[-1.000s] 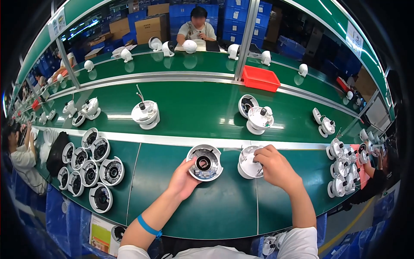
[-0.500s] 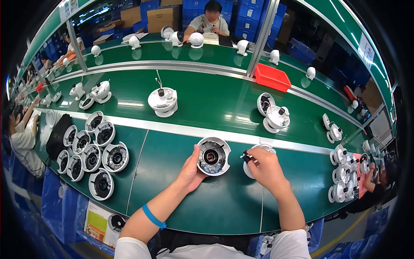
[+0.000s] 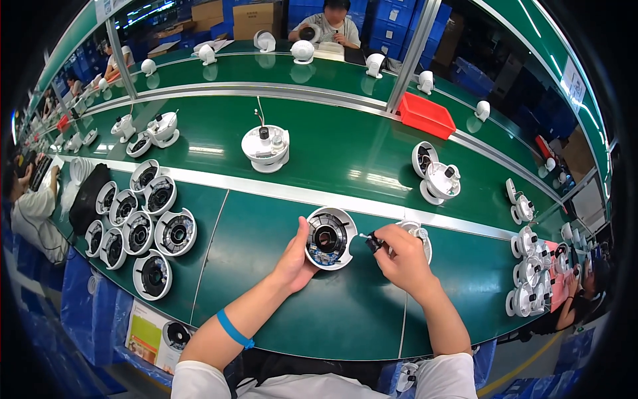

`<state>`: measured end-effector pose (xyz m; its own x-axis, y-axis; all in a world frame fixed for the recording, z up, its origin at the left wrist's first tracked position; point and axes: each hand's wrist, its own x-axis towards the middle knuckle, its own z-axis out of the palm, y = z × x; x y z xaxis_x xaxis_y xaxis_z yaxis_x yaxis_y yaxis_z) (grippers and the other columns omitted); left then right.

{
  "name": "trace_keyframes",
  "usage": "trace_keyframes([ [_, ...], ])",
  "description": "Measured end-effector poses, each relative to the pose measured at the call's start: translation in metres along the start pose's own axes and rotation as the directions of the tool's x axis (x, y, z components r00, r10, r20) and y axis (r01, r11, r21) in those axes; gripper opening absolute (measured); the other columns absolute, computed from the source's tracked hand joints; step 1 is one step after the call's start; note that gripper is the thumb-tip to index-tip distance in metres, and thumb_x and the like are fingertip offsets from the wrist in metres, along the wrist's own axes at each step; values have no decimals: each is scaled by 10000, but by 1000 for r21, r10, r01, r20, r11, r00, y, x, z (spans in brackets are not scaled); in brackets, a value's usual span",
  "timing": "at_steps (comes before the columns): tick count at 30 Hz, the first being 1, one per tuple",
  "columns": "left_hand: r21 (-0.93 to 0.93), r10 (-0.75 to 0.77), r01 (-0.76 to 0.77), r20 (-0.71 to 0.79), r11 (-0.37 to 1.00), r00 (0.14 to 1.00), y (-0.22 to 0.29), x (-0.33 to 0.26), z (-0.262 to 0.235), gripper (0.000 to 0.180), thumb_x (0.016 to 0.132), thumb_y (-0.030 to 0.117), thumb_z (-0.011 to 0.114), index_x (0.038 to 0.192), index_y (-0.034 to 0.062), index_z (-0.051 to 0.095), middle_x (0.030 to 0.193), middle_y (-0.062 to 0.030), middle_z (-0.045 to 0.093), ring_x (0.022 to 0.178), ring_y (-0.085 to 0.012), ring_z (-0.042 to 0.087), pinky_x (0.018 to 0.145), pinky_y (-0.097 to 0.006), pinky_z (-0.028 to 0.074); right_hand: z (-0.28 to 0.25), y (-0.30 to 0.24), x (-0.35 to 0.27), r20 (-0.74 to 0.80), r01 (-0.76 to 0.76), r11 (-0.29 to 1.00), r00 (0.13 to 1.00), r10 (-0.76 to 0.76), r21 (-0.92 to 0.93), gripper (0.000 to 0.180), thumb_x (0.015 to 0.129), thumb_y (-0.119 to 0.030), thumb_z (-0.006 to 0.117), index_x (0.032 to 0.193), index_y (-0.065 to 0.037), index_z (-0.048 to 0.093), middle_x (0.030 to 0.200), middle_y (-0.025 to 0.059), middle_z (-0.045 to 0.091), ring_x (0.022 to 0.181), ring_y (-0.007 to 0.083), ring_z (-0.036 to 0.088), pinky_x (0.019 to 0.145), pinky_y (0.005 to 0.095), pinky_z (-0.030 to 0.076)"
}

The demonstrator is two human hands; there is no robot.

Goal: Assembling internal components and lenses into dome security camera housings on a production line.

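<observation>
My left hand (image 3: 292, 263) is closed around the edge of a round white camera housing (image 3: 330, 238), its open side up. Inside show a black ring, a lens opening and a strip of blue circuit board. Just right of it, my right hand (image 3: 403, 258) pinches a small black cable piece with a white tip (image 3: 373, 242); its exact kind is hard to tell. The white tip points at the housing but stays apart from it. Behind my right hand, and partly hidden by it, a white camera base (image 3: 420, 234) stands on the table.
Several open camera housings (image 3: 139, 233) are grouped at the left, beside a black bag (image 3: 89, 199). Camera bases (image 3: 266, 147) ride the green belt (image 3: 345, 159) beyond the table. More bases (image 3: 530, 271) crowd the right end. A red tray (image 3: 426, 115) lies against the far rail.
My right hand has brought the black piece slightly left, nearer the housing, and its white tip now shows. Bases on the belt have shifted right. The person opposite has lifted a camera part.
</observation>
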<state>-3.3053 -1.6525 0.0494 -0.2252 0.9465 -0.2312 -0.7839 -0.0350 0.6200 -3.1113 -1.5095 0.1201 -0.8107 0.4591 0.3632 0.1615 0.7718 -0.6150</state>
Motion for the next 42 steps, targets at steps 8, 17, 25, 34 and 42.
trace_keyframes([
  [8,-3,-7,7,29,1000,1000,7,-6,2,796,1025,718,391,1516,94,441,1430,-79,585,1302,-198,587,1097,-428,506,5,-11,0,115,-72,985,992,54,155,281,844,98,623,1105,38,707,947,120,693,740,209,675,630,283,557],
  [17,-3,2,-2,54,1000,999,21,-9,-8,789,1036,711,380,1515,87,439,1431,-80,582,1304,-198,584,1079,-417,517,6,-31,14,267,-76,982,963,28,171,349,791,96,621,1127,38,694,1053,130,689,822,244,698,694,335,580],
  [25,-94,6,-1,62,996,998,33,-13,-19,753,1051,688,384,1497,89,475,1419,-92,595,1314,-228,579,1114,-448,485,19,-45,23,237,-62,990,971,31,125,275,805,10,685,1077,37,711,960,133,723,742,248,720,642,334,595],
  [34,-132,-22,35,98,991,995,42,-13,-33,719,1072,658,347,1457,76,523,1364,-98,631,1292,-257,604,1122,-470,486,26,-64,30,374,-191,975,918,136,114,315,804,57,641,1113,55,703,1048,155,730,855,243,722,720,323,591],
  [42,-133,-25,39,104,990,994,51,-16,-42,715,1076,647,352,1455,65,522,1365,-104,632,1283,-250,610,1114,-460,492,32,-70,39,412,100,994,908,-78,-33,282,799,64,652,1070,21,718,1078,125,698,839,314,711,702,377,586],
])
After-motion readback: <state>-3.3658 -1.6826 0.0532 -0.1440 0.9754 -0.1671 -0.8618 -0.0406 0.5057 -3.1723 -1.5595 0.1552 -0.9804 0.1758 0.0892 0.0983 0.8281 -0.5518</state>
